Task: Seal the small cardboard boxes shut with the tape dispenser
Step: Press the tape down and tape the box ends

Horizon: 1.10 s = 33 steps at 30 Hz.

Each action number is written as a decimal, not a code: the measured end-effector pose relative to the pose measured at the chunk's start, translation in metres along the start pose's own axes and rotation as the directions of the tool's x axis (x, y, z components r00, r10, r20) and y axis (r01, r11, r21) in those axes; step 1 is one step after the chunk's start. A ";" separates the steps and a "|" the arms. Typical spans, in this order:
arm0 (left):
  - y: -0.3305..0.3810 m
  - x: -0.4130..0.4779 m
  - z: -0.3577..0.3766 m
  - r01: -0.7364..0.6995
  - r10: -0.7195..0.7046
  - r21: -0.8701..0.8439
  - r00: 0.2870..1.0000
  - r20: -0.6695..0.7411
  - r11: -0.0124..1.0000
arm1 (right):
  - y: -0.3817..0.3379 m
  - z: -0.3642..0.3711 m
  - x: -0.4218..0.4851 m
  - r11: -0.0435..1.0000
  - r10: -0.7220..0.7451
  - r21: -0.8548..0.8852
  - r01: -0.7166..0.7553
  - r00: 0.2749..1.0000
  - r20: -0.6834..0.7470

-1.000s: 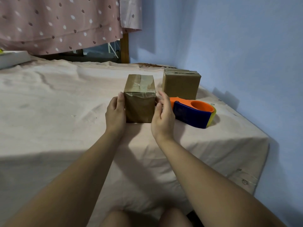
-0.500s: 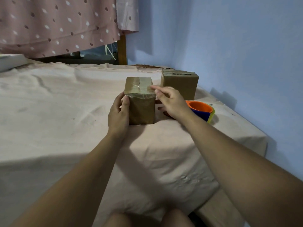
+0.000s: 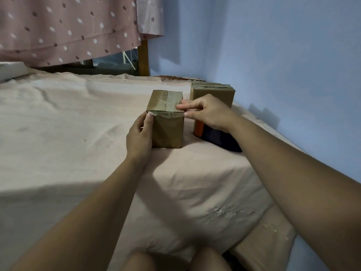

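Note:
A small brown cardboard box (image 3: 168, 132) stands upright on the sheet-covered table, clear tape across its top and down its front. My left hand (image 3: 139, 136) grips its left side, thumb on the upper front corner. My right hand (image 3: 205, 112) is at the box's top right edge; its forefinger lies on the taped top and its thumb touches the upper right corner. A second taped box (image 3: 216, 93) stands behind to the right. The orange and blue tape dispenser (image 3: 210, 133) lies on the table, mostly hidden under my right wrist.
The beige sheet (image 3: 64, 122) covers the table and is wrinkled. A blue wall (image 3: 273, 65) runs close along the right side. A dotted pink curtain (image 3: 68, 28) hangs at the back. The table's right corner drops off near my right forearm.
My right hand left the box's right side and rose to its top right edge. My left hand slid up, its thumb now on the upper front corner. The camera shifted slightly.

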<state>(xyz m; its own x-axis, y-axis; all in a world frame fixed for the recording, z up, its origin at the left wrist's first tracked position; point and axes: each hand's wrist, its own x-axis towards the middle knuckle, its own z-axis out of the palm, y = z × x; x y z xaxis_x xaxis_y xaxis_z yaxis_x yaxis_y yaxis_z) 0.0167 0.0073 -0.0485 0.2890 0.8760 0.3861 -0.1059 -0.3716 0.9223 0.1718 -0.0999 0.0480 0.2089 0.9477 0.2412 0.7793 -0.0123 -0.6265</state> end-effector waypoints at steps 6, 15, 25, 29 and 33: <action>0.001 0.000 0.000 0.006 -0.006 0.028 1.000 -0.016 1.000 | -0.016 -0.006 -0.001 0.962 -0.084 -0.261 0.080 0.996 -0.005; -0.001 0.000 -0.001 0.020 -0.019 0.055 1.000 -0.013 0.998 | -0.022 0.002 0.003 0.992 0.040 -0.114 -0.051 0.994 -0.098; 0.002 -0.001 0.000 0.022 -0.023 0.093 1.000 0.003 0.995 | 0.006 0.020 -0.001 0.978 0.087 0.200 -0.058 0.987 -0.138; 0.003 -0.001 0.000 0.017 -0.018 0.093 1.000 0.001 0.995 | 0.004 0.015 -0.007 0.953 0.080 0.297 -0.056 0.994 -0.068; 0.004 -0.002 0.000 0.022 -0.023 0.094 1.000 0.005 0.995 | 0.002 0.016 -0.008 0.955 0.077 0.295 -0.042 0.991 -0.109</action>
<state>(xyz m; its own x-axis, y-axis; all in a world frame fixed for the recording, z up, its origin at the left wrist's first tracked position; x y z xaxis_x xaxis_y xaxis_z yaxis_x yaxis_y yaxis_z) 0.0157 0.0035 -0.0455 0.2957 0.8829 0.3648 -0.0095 -0.3792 0.9253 0.1625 -0.1025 0.0329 0.3314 0.9037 0.2711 0.5609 0.0423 -0.8268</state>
